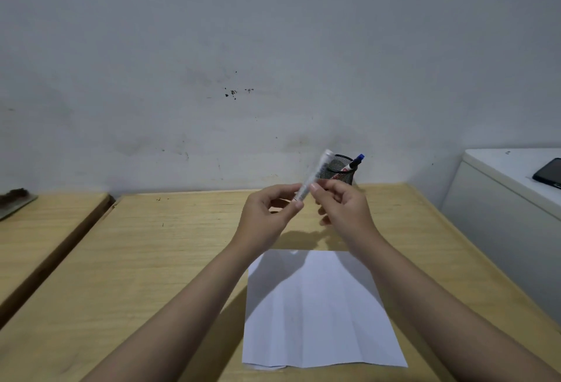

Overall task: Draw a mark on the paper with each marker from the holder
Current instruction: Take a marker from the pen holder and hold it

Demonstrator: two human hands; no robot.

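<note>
- Both hands were raised above the desk point(182, 260), between the paper point(315, 315) and the mesh holder point(337, 169) at the far edge.
- The left hand point(267, 217) and the right hand point(343, 208) each had fingers closed on one pale marker point(312, 178), held tilted, its upper end slanting up across the front of the holder.
- The lower end was hidden between the hands, so I could not tell whether the cap was on or off; my guess was that the person was uncapping it.
- The paper lay flat and creased, nearer the person, with no mark that I could make out.
- A blue-capped marker point(355, 162) leaned out of the holder; something red showed beside it inside.
- Risks, as I judged them: a stiff cap could give way suddenly, so a hand might jerk back and knock the light holder over, spilling its markers.
- The loose sheet could slide under the first stroke with no hand pinning it.
- An open tip could smear the fingers.
</note>
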